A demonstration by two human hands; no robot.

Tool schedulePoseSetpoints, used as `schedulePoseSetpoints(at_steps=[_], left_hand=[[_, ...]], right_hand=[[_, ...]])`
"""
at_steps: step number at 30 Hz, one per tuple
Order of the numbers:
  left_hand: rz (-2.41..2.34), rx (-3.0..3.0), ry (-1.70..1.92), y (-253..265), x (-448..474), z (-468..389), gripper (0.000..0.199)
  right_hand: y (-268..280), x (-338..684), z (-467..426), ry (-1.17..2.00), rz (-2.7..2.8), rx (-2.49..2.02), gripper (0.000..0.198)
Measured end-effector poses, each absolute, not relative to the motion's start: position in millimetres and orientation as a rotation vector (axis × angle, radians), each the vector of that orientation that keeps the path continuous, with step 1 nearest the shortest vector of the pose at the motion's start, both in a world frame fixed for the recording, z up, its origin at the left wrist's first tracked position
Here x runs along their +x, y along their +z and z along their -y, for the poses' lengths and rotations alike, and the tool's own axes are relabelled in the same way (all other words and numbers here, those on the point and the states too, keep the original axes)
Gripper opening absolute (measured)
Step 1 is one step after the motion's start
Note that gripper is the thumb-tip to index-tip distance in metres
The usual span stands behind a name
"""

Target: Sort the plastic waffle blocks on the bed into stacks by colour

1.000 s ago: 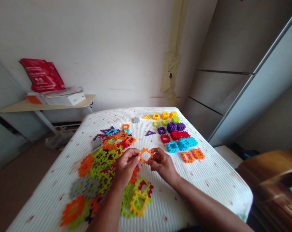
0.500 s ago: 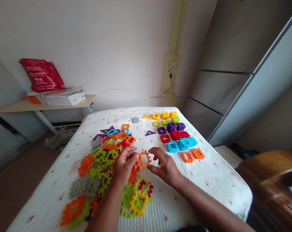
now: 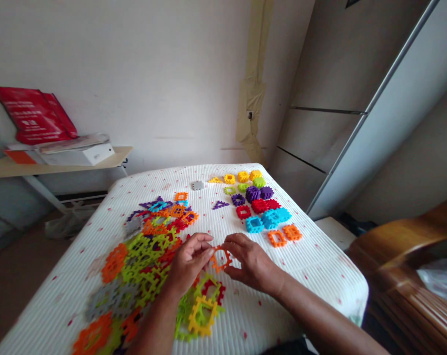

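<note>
An orange square frame building piece [image 3: 215, 266] with notched edges is held between both hands, over the near middle of the bed-like surface. My left hand [image 3: 190, 261] pinches its left edge between thumb and fingers. On the other side, my right hand [image 3: 251, 261] has its fingers at the upper right edge and its thumb at the lower right. Just below the hands, a yellow square frame piece [image 3: 192, 326] lies on green pieces [image 3: 181, 315]. A loose heap of mostly green pieces [image 3: 134, 259] spreads left of my left hand.
Sorted piles stand at the right: orange frames [image 3: 277, 238], blue pieces [image 3: 254, 225], red, purple, green and yellow ones. A purple triangle [image 3: 221, 204] and a grey piece [image 3: 197, 185] lie apart. A side table [image 3: 120, 154] with a red bag [image 3: 34, 116] is at left.
My right hand has closed in on the orange frame, its fingers now at the frame's edge. The view has swung slightly right.
</note>
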State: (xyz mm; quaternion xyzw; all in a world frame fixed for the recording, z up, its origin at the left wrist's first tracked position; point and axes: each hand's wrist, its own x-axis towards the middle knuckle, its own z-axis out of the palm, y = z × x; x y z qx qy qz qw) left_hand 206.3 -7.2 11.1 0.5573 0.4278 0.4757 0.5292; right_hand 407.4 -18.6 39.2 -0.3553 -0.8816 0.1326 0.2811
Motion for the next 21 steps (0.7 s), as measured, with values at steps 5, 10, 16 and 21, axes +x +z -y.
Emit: schedulePoseSetpoints(at_steps=[5, 10, 16, 21], left_hand=[[-1.092, 1.440, 1.101, 9.5, 213.8, 8.7, 0.014], [-1.207, 1.492, 1.241, 8.4, 211.5, 7.9, 0.010], [-0.971, 1.320, 1.432, 33.0, 195.2, 19.7, 0.012], [-0.879, 1.375, 1.514, 60.4, 174.9, 75.9, 0.018]], right_hand=[[32.3, 421.1, 22.6, 0.432, 2.295, -0.949, 0.035], [23.8, 423.5, 20.4, 0.460, 2.203, -1.012, 0.015], [11.1, 433.2, 13.7, 0.370, 2.133, -1.182, 0.020], [11.3, 438.2, 7.9, 0.269, 2.184, -1.247, 0.023]])
